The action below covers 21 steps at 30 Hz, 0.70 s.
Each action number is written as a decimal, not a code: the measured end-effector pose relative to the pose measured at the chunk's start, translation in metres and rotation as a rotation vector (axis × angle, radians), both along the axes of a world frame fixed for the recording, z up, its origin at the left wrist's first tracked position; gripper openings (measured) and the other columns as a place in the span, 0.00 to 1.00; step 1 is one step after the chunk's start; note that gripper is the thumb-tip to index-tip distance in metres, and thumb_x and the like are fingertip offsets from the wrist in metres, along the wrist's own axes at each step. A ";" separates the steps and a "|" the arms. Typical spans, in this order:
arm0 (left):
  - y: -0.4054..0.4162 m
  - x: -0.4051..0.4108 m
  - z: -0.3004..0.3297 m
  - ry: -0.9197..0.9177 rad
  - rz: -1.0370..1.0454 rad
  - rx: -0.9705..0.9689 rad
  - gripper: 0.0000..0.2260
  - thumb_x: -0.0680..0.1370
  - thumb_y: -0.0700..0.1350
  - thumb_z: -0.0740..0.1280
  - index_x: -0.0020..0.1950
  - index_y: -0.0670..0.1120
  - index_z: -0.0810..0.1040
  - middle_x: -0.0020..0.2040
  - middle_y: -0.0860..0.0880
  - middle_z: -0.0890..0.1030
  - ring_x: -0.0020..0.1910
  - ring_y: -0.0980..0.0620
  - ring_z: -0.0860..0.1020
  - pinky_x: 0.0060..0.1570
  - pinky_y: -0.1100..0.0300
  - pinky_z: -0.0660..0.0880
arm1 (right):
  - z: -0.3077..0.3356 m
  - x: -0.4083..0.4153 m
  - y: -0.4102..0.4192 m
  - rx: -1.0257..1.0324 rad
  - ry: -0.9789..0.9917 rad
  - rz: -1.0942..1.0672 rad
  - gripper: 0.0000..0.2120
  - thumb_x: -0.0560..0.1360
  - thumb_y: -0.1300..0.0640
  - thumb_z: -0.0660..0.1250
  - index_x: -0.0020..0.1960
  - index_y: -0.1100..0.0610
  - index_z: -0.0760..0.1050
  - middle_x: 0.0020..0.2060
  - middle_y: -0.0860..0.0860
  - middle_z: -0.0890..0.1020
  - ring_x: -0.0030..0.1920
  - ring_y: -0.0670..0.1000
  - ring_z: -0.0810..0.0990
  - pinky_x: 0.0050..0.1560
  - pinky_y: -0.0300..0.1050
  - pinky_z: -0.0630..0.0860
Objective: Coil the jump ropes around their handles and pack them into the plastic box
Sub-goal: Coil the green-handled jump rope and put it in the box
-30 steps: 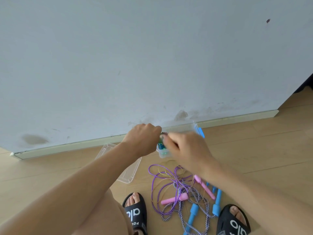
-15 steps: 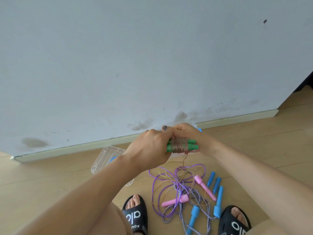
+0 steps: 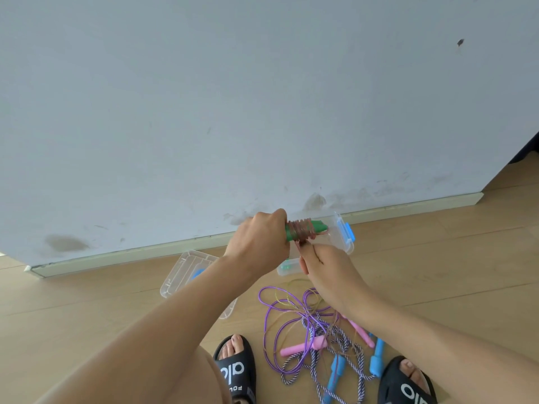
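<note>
My left hand grips a pair of green handles held level above the floor, with several turns of thin reddish rope wound around them. Just below the handles, my right hand pinches the loose end of that rope. Behind both hands the clear plastic box with blue latches stands by the wall, partly hidden. On the floor lie a purple rope with pink handles and a striped rope with blue handles, tangled together.
The clear box lid lies on the wooden floor to the left of the box. A pale wall and skirting board run close behind. My two feet in black slides flank the rope pile.
The right hand has left the green handles and dropped below them, now pinching the rope. The left hand keeps hold of the handles, which have shifted slightly right.
</note>
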<state>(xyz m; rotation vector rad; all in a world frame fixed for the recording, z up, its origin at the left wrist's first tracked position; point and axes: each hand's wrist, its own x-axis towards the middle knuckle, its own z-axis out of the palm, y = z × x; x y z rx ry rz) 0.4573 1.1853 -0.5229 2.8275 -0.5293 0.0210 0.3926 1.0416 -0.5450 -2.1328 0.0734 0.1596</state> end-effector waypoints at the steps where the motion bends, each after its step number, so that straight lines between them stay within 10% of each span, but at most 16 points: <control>1: 0.000 0.001 -0.001 -0.004 -0.004 0.053 0.04 0.72 0.39 0.61 0.44 0.44 0.68 0.34 0.46 0.70 0.35 0.39 0.73 0.32 0.51 0.72 | 0.003 -0.004 -0.001 -0.077 -0.023 0.029 0.24 0.83 0.48 0.54 0.32 0.58 0.68 0.22 0.49 0.69 0.27 0.50 0.64 0.33 0.48 0.66; 11: -0.008 -0.013 0.000 -0.038 -0.195 0.423 0.10 0.75 0.38 0.59 0.55 0.44 0.71 0.48 0.44 0.79 0.46 0.40 0.79 0.38 0.55 0.67 | 0.045 0.008 -0.020 -0.449 -0.345 0.228 0.24 0.81 0.45 0.60 0.30 0.56 0.62 0.21 0.51 0.64 0.26 0.51 0.62 0.28 0.41 0.58; 21: -0.011 -0.024 0.009 -0.162 -0.346 0.149 0.05 0.75 0.42 0.62 0.50 0.46 0.71 0.40 0.45 0.78 0.34 0.39 0.72 0.33 0.54 0.63 | 0.018 0.056 -0.048 0.098 -0.008 0.217 0.29 0.78 0.41 0.66 0.33 0.64 0.63 0.29 0.54 0.62 0.29 0.49 0.61 0.32 0.45 0.58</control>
